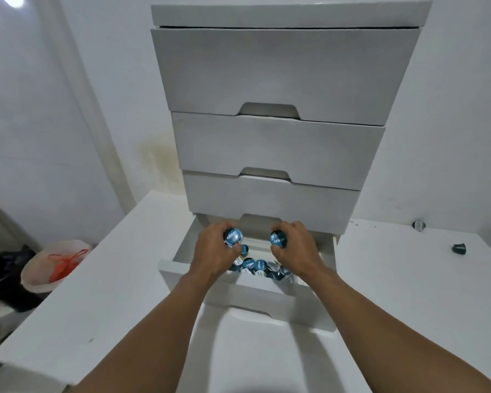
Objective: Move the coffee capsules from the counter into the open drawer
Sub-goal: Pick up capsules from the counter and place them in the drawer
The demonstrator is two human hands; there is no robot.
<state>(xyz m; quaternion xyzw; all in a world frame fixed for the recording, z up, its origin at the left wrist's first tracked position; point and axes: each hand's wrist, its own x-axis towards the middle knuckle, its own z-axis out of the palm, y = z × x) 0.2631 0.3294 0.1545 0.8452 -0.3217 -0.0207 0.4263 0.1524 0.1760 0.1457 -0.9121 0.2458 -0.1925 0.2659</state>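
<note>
A round blue foil-topped coffee capsule (233, 237) is grasped in the left hand (214, 251), another (278, 239) in the right hand (296, 246); the open white drawer (167, 269) lies directly below both.

A white four-drawer chest (278, 109) stands on the white counter (119, 279), its lowest drawer (250, 293) pulled out toward me. My left hand (213, 251) and right hand (295, 248) hover over it, each gripping a blue foil-topped capsule (233, 237). More capsules (262, 268) lie inside. Two small objects, possibly capsules (459, 249), sit on the counter far right. A lined bin (54, 265) stands lower left.
</note>
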